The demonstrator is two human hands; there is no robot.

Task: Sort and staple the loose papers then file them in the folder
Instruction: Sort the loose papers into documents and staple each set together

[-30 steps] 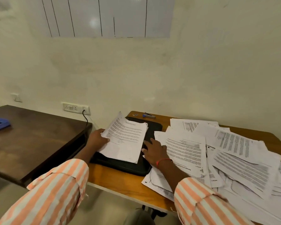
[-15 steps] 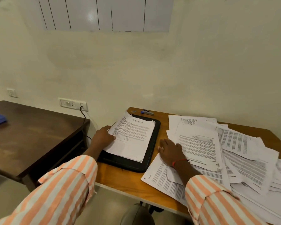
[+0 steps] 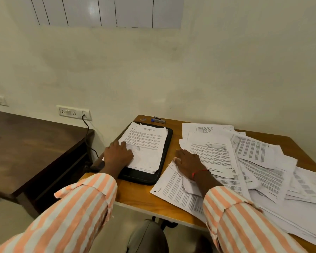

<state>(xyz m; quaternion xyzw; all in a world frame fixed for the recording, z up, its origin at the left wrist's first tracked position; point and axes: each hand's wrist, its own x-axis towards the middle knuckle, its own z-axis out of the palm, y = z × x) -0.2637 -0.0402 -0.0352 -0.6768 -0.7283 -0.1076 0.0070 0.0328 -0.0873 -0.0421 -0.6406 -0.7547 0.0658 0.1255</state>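
Left grip (image 3: 118,156) and right grip (image 3: 188,163) both lie flat on paper, fingers straight and loosely spread, pinching nothing.
The left grip rests on the near left edge of the sorted stack (image 3: 148,141), which lies on the black folder (image 3: 144,178) on the bench (image 3: 135,193). The right grip presses the loose papers (image 3: 257,157), which fan out to its right. The stapler (image 3: 158,120) lies beyond the left grip, past the folder's far edge.

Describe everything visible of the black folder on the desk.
Black, soft-looking, with rounded corners and a raised rim, the folder lies flat at the left end of the wooden desk. A stack of printed papers covers most of it, leaving its right and near borders showing. The left hand rests on that stack.
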